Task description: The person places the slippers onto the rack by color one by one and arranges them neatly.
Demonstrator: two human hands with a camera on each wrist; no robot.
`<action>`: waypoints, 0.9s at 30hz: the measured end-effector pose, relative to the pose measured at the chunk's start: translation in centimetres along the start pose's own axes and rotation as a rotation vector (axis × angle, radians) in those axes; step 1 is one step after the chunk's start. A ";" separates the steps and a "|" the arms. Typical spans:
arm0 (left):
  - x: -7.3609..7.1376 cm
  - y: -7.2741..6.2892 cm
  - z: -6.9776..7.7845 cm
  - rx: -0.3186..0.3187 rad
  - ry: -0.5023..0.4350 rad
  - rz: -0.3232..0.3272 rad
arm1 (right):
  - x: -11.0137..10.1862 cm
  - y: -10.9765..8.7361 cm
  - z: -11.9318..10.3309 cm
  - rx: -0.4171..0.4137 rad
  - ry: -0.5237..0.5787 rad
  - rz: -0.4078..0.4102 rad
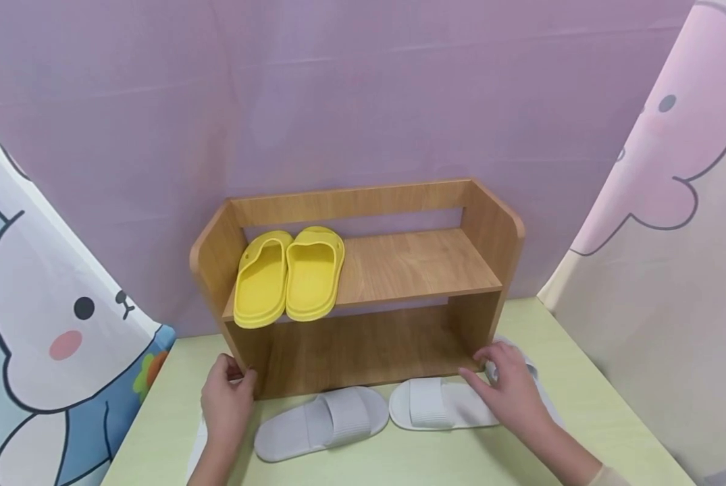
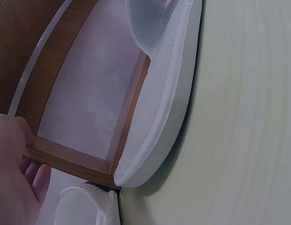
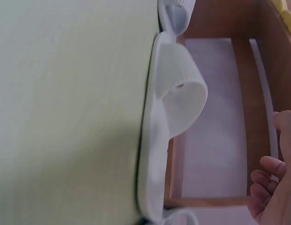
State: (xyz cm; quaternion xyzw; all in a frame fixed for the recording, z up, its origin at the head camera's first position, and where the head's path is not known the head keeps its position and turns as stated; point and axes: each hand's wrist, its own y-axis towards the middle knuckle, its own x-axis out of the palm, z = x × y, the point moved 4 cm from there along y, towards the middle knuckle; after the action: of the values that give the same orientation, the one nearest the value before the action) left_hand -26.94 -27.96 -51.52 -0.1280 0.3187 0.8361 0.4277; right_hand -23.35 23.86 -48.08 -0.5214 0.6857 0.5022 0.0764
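A wooden two-tier shoe rack (image 1: 423,263) stands against the backdrop, with a pair of yellow slippers (image 1: 311,280) side by side at the left of its upper shelf. My left hand (image 1: 225,398) grips the front edge of the rack's left side panel, thumb inside and fingers outside. By the right panel's lower front edge, my right hand (image 1: 511,388) is spread, thumb apart from the loosely bent fingers. Before the rack lie a grey slipper (image 1: 320,424) and a white slipper (image 1: 420,403), whose heel end my right hand partly covers.
Another pale slipper (image 1: 529,368) lies right of the rack, mostly behind my right hand. A white piece (image 1: 198,439) shows beside my left wrist. The pale green tabletop (image 1: 606,418) runs between printed cloths, with a purple backdrop (image 1: 363,101) behind.
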 end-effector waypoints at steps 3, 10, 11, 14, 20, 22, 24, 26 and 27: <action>-0.1 0.0 0.1 -0.004 0.002 -0.003 | -0.5 -0.6 0.9 0.004 -0.021 0.021; 0.0 0.1 0.1 -0.021 0.003 -0.017 | -1.5 -1.8 3.2 0.097 -0.072 -0.003; 0.0 0.1 0.0 -0.022 0.003 -0.018 | -1.7 -1.9 3.4 0.111 -0.079 -0.009; 0.1 0.1 0.0 -0.023 -0.003 -0.020 | -2.0 -2.2 4.2 0.147 -0.102 -0.033; 0.1 0.1 -0.1 -0.028 -0.004 -0.021 | -2.2 -3.1 6.2 0.185 -0.155 -0.080; 0.1 0.1 -0.1 -0.031 -0.003 -0.022 | -2.3 -3.4 6.9 0.191 -0.184 -0.090; 0.1 0.1 0.0 -0.034 -0.003 -0.023 | -2.4 -3.8 7.6 0.199 -0.212 -0.106; 0.1 0.0 0.0 -0.034 -0.005 -0.024 | -2.5 -4.0 8.2 0.208 -0.228 -0.126; 0.1 0.0 0.1 -0.034 -0.006 -0.023 | -2.6 -4.2 8.4 0.215 -0.234 -0.138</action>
State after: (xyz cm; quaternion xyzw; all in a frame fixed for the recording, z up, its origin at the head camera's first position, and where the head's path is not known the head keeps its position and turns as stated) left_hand -26.98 -27.90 -51.50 -0.1364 0.3016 0.8367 0.4363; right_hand -22.41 32.18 -53.07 -0.4941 0.6844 0.4768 0.2451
